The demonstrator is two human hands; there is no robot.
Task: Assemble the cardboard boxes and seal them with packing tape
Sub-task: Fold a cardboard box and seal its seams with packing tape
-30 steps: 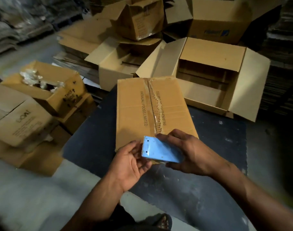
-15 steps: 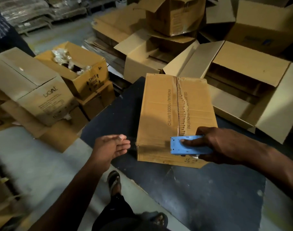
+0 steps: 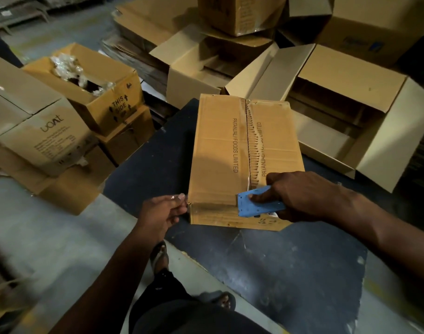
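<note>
— Two hands at one box, so which step is this?

— Sealing, I'd say. The closed box (image 3: pixel 244 160) lies flat on the dark desk (image 3: pixel 290 273), its two top flaps meeting along a middle seam. The right hand (image 3: pixel 300 196) grips a blue tape cutter (image 3: pixel 259 204) at the near end of that seam, index finger laid along its top. The left hand (image 3: pixel 165 213) is at the box's near left corner, fingers (image 3: pixel 179 197) drawn narrow together.

— Holding anything, that left hand?

— Possibly the loose end of clear tape pinched at the corner, but the tape is too faint to tell. It may only be steadying the box.

— Is the seam taped already?

— A shiny strip seems to run over it, with ragged old tearing beside the printed lettering. The near edge, under the cutter, looks like the part being worked.

— So what does the next move call for?

— Probably pressing the tape down over the near edge and cutting it on the cutter's teeth while the left hand keeps the box from sliding. Then the box needs turning or setting aside.

— And the others?

— Several open boxes (image 3: pixel 346 112) wait behind, flaps up, and more stand at the left, one (image 3: pixel 90 85) with crumpled plastic inside.
</note>
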